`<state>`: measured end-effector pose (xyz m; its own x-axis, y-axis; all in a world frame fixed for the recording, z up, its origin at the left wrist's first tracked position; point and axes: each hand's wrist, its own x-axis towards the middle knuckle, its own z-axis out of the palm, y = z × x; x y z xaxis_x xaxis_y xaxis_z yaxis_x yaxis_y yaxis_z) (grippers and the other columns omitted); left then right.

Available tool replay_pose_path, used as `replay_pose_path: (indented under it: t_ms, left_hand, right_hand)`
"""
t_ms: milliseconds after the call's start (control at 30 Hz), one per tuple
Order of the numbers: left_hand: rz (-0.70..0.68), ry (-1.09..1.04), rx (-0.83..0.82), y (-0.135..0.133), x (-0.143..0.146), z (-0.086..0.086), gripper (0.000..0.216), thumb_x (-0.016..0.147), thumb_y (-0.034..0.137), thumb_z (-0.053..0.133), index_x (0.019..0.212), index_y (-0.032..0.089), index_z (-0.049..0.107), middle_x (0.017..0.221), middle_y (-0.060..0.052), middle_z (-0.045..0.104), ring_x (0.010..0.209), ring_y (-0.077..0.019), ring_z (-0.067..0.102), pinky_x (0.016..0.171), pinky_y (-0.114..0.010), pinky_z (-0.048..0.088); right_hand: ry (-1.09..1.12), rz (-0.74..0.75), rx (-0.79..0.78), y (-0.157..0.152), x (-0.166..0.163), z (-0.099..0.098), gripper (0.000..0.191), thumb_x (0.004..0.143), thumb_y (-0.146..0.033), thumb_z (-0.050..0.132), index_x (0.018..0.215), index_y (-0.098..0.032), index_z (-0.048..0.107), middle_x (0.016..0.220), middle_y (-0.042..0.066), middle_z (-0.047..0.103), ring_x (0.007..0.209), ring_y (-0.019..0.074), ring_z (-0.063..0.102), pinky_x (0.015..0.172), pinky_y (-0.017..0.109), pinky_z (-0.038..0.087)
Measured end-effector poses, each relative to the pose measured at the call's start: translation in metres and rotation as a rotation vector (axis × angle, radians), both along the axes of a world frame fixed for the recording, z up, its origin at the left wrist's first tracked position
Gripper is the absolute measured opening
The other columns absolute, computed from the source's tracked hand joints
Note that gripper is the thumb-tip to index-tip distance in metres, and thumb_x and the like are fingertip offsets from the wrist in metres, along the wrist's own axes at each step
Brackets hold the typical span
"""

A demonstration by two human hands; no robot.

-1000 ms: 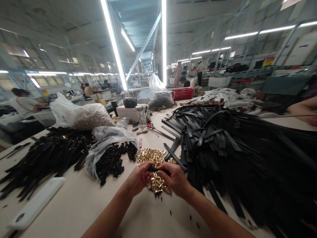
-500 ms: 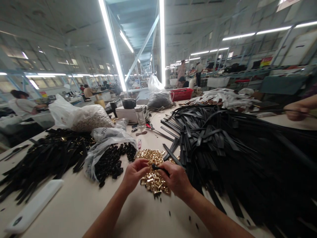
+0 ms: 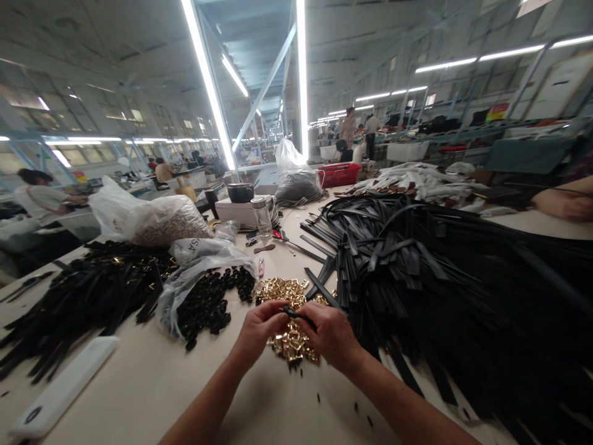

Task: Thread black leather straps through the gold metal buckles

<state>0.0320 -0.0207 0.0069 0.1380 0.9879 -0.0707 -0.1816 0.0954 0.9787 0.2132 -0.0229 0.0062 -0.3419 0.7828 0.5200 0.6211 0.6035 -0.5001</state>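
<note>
Over a heap of gold metal buckles (image 3: 293, 347), both my hands meet around a short black strap (image 3: 296, 313). My right hand (image 3: 330, 330) is closed on the strap, thumb and fingers pinching it. The fingertips of my left hand (image 3: 263, 324) are pinched at the strap's other end; whether a small buckle sits between them is too small to tell. To the left of the buckles lie many small black loops (image 3: 206, 306), spilling from a clear plastic bag (image 3: 173, 296). A large pile of long black straps (image 3: 384, 247) spreads to the right.
Black straps with gold fittings (image 3: 92, 290) are heaped at left, near a white oblong device (image 3: 65, 386). Behind stand a filled plastic bag (image 3: 162, 219), a glass jar (image 3: 264, 225), a dark cup (image 3: 239, 193) and a red basket (image 3: 340, 175). Another person's hand (image 3: 572, 204) rests at far right.
My left fingers have moved slightly right and closed in on the strap's end. The other person's hand at far right has shifted right and lower.
</note>
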Motion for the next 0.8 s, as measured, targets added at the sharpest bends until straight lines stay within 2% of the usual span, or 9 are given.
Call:
replay_pose_path:
  t_ms: [267,600,700,800]
  left_hand:
    - [-0.096,-0.067,-0.149,0.005,-0.009,-0.008,0.033,0.066,0.032,0.08,0.092,0.013,0.073,0.065,-0.002,0.065,0.052,-0.0072,0.054,0.052,-0.019,0.043]
    - [-0.069,-0.06,-0.089,0.003,-0.007,-0.006,0.033,0.06,0.026,0.084,0.09,0.016,0.073,0.075,-0.002,0.069,0.056,-0.0064,0.055,0.054,-0.018,0.043]
    - [-0.087,-0.069,-0.11,0.003,-0.008,-0.007,0.033,0.06,0.025,0.084,0.089,0.015,0.073,0.074,-0.003,0.068,0.056,-0.0073,0.056,0.054,-0.019,0.044]
    - [-0.117,-0.131,-0.182,0.003,-0.01,-0.008,0.028,0.063,0.026,0.082,0.086,0.013,0.073,0.064,-0.001,0.064,0.052,-0.0062,0.053,0.052,-0.018,0.043]
  right_hand:
    - [-0.216,-0.027,0.175,-0.002,0.005,0.008,0.024,0.094,-0.027,0.047,0.074,-0.019,0.059,0.068,0.0,0.06,0.057,0.0102,0.052,0.056,0.025,0.026]
    - [-0.052,0.042,-0.039,-0.003,0.005,0.012,0.012,0.089,-0.025,0.056,0.079,-0.019,0.061,0.074,-0.001,0.063,0.068,0.0117,0.058,0.061,0.022,0.033]
    - [-0.112,0.056,0.024,-0.004,0.004,0.013,0.017,0.091,-0.025,0.053,0.076,-0.019,0.06,0.072,0.0,0.062,0.065,0.0114,0.056,0.058,0.023,0.03]
    - [-0.203,0.072,0.135,-0.005,0.005,0.013,0.022,0.093,-0.024,0.048,0.074,-0.019,0.058,0.068,-0.001,0.059,0.058,0.0105,0.051,0.055,0.025,0.026]
